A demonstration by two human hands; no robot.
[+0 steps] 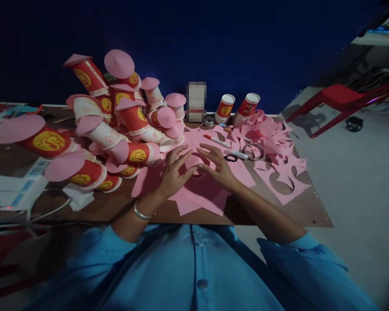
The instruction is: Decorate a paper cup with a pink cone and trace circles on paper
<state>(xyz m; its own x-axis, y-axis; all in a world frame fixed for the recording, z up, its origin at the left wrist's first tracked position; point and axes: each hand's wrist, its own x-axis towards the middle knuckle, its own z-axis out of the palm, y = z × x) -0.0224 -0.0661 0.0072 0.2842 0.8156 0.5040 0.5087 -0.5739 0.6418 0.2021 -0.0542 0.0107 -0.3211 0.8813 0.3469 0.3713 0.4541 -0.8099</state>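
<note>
Between my two hands, on the stacked pink paper sheets (210, 201), is a round pink paper piece (194, 160) with a red band showing at its near edge. It looks like a pink-topped paper cup seen from above, though my fingers partly cover it. My left hand (176, 172), with a silver bangle on its wrist, is on the left of it, fingers stretched and apart. On the other side my right hand (218, 166) is spread likewise. The thumbs come together at the near edge; whether they press on the paper I cannot tell.
Left stands a crowd of red and white paper cups with pink cone tops (134, 119). Two uncapped cups (225, 110) are behind. Markers (218, 140), scissors (231, 158), a tape roll (254, 151) and pink offcuts (278, 183) lie right. A white power strip (22, 190) sits left.
</note>
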